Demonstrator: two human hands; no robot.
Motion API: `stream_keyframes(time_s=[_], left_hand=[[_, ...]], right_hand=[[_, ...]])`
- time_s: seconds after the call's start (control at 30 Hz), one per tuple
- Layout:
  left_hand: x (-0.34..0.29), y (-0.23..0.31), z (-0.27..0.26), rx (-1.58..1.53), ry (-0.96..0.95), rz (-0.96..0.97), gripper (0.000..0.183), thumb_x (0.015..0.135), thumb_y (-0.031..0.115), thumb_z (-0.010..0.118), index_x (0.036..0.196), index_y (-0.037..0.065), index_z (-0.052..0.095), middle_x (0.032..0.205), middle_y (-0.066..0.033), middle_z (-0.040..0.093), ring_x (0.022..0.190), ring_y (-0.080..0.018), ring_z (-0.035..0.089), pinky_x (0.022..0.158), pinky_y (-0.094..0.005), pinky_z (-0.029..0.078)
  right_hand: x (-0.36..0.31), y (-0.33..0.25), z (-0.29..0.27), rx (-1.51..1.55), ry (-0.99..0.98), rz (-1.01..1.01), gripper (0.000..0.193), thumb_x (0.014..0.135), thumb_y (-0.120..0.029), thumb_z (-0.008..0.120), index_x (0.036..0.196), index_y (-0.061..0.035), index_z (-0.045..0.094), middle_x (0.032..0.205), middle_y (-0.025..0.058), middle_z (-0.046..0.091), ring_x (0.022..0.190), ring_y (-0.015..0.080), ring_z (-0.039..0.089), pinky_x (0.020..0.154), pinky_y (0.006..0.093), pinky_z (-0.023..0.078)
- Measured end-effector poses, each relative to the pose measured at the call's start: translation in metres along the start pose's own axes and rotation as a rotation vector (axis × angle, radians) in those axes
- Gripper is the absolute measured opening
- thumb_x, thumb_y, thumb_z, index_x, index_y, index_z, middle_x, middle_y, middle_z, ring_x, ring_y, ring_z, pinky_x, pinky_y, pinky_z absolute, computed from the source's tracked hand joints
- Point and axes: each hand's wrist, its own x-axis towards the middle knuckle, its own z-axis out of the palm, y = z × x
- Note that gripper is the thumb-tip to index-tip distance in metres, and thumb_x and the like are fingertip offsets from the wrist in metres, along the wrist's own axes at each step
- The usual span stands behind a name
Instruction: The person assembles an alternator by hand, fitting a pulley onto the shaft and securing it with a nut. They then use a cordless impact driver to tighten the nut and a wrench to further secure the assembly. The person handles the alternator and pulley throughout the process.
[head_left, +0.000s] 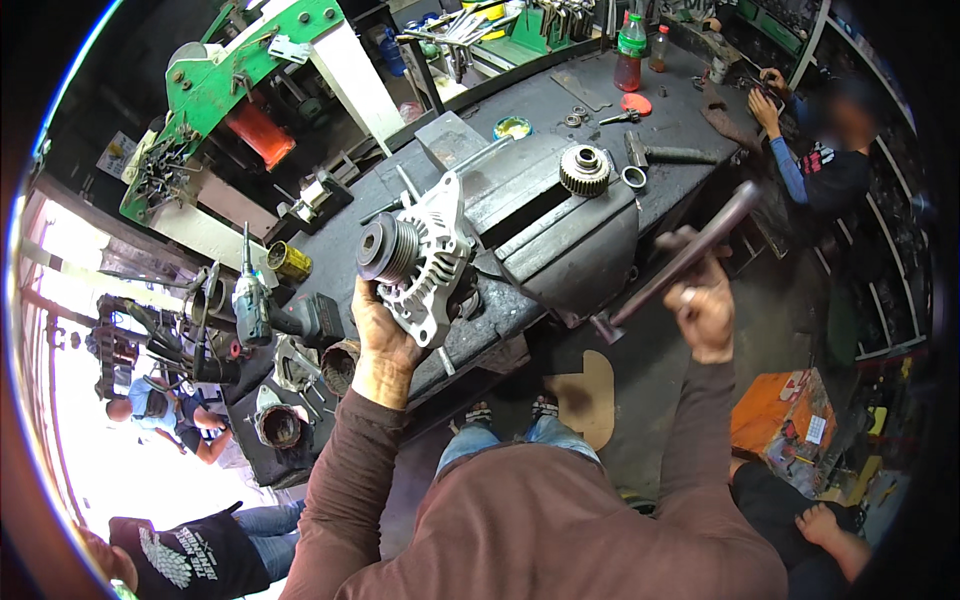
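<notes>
My left hand (pixel 383 345) holds up an alternator (pixel 436 262) from below, its grooved pulley (pixel 388 248) facing up and to the left. The alternator is above the near edge of the bench, left of a large vise (pixel 570 245). Out to the right, my right hand (pixel 704 310) grips a long hammer (pixel 690 252) by its handle, slanted, with a small head at the lower left end. Motion blurs its upper end. A toothed metal gear part (pixel 585 170) sits on top of the vise.
On the bench are another hammer (pixel 680 155), a metal ring (pixel 634 178), a red-filled bottle (pixel 629 55) and a cordless drill (pixel 285 318). A green press frame (pixel 215 85) stands at the back left. A co-worker (pixel 835 135) works at the far right; other people are at the sides.
</notes>
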Motion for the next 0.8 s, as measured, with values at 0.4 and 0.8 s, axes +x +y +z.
stream_keyframes(time_s=[0.4,0.8], left_hand=[[0.009,0.001,0.018,-0.061,-0.119,-0.028,0.076,0.104,0.055,0.052,0.154,-0.002,0.048,0.151,-0.0268,0.057,0.136,-0.0419,0.06,0.12,-0.0552,0.046],[0.015,-0.003,0.022,0.019,0.004,-0.019,0.078,0.1,0.062,0.049,0.15,0.003,0.056,0.143,-0.022,0.065,0.13,-0.0404,0.064,0.113,-0.0555,0.051]], right_hand=[[-0.023,0.16,-0.071,0.238,0.488,0.293,0.058,0.087,0.0,0.054,0.144,-0.0077,0.061,0.127,0.0098,0.071,0.075,0.0105,0.064,0.059,0.0262,0.049],[-0.073,0.217,-0.011,-0.197,0.218,0.808,0.045,0.089,-0.002,0.059,0.133,-0.0064,0.064,0.11,0.0074,0.064,0.086,0.0174,0.056,0.071,0.0326,0.046]])
